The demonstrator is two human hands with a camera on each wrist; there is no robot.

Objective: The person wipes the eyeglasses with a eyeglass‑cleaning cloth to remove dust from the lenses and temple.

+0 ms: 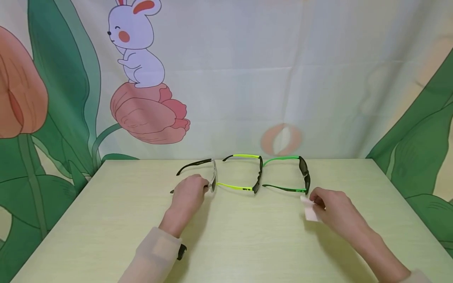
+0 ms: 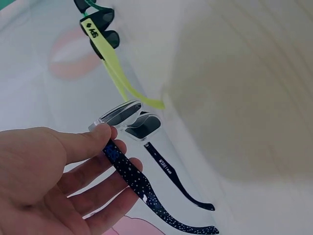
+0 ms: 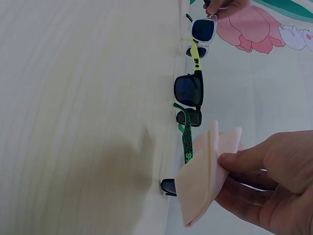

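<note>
My left hand (image 1: 189, 194) pinches a pair of clear-framed sunglasses (image 2: 146, 126) by the near temple, close to the hinge, thumb against the fingers. Both temples are dark, the gripped one speckled with white, and they stand unfolded. Between thumb and fingers of my right hand (image 1: 337, 210) is a folded pale pink cloth (image 3: 200, 178). That hand hovers just right of sunglasses with green temples (image 1: 307, 179), whose front is partly covered by the cloth in the right wrist view. Black-framed sunglasses with yellow temples (image 1: 244, 188) lie unfolded in the middle of the row.
All three pairs sit near the back of a pale wooden table (image 1: 247, 243), lenses toward the right. Behind it hangs a curtain (image 1: 226, 78) printed with a rabbit and tulips. A dark watch or band (image 1: 181, 252) shows at the left sleeve.
</note>
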